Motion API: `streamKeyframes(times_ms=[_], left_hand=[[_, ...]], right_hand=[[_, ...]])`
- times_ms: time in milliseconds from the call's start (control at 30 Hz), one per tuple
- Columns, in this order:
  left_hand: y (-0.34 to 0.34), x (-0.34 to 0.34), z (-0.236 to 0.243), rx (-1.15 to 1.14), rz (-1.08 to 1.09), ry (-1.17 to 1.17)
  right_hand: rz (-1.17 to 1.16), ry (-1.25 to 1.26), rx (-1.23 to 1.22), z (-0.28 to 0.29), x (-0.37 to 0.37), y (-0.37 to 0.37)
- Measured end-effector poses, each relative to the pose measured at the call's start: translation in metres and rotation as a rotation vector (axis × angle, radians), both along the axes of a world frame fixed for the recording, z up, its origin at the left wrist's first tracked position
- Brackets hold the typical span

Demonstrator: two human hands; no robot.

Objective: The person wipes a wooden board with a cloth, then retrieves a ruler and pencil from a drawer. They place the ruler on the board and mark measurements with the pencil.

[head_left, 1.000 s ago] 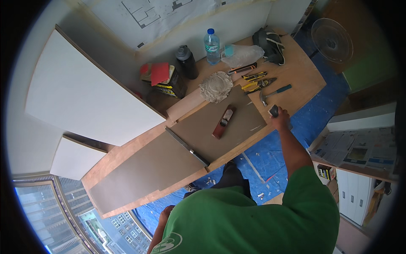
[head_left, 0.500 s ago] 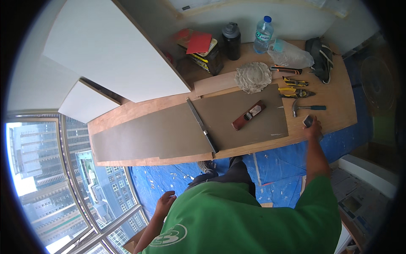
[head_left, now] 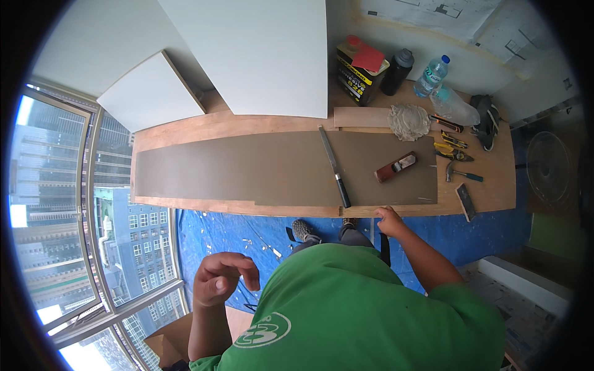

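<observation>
My left hand (head_left: 223, 278) is raised in front of my body, away from the bench, its fingers loosely bent and apart with nothing in them. Close to the bench's front edge, my right hand (head_left: 388, 221) has its index finger stretched out and holds nothing I can see. A long grey-brown sheet (head_left: 235, 167) lies flat on the wooden bench (head_left: 495, 179). Across it rests a handsaw (head_left: 335, 167) with a black handle, and to its right a reddish wooden hand plane (head_left: 396, 167). A dark rectangular block (head_left: 465, 202) lies at the bench's right front.
A hammer (head_left: 461, 174), pliers (head_left: 453, 152), utility knives (head_left: 454, 141) and a crumpled rag (head_left: 409, 122) lie at right. Behind stand a can (head_left: 356, 80), a dark bottle (head_left: 397, 73) and a water bottle (head_left: 431, 77). White panels (head_left: 266, 55) lean at back left. Blue sheeting (head_left: 204, 241) covers the floor.
My right hand has let go of the dark block on the bench and moved left toward my body. My left hand has come up and forward. The view has shifted.
</observation>
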State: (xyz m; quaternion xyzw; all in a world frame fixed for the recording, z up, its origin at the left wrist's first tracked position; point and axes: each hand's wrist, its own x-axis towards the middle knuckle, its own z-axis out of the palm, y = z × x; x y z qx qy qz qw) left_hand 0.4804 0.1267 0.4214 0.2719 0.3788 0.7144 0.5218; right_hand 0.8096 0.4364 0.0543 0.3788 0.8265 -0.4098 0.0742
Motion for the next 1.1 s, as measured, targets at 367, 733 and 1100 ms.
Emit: streamKeyframes(times_ms=[367, 733, 1100], left_hand=[[0.038, -0.023, 0.123, 0.637, -0.332, -0.006], [0.082, 0.031, 0.119, 0.737, -0.096, 0.153], [0.162, 0.078, 0.123, 0.697, 0.020, 0.176]], right_hand=[[-0.118, -0.072, -0.178, 0.010, -0.111, -0.027], [0.012, -0.383, 0.030, -0.006, -0.179, -0.003], [0.095, -0.337, -0.099, -0.026, -0.179, 0.026]])
